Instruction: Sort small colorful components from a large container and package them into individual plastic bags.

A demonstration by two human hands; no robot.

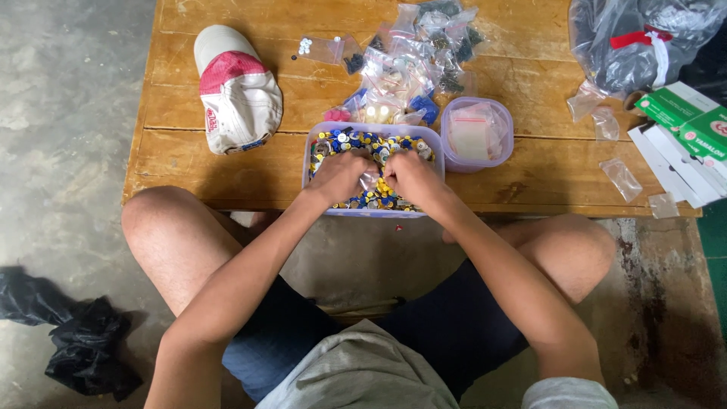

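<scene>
Now both hands, left hand point(338, 176) & right hand point(413, 176), curled grasping small clear bag point(371, 180) in tub point(372, 129), long axis left-right.

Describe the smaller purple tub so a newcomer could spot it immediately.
Start at the low wooden table and find the big rectangular tub of small buttons where both hands are buried. Just to its right, touching its corner, sits the smaller purple tub. Unlike its neighbour, it is rounded and holds only empty clear little bags, no buttons.
</scene>
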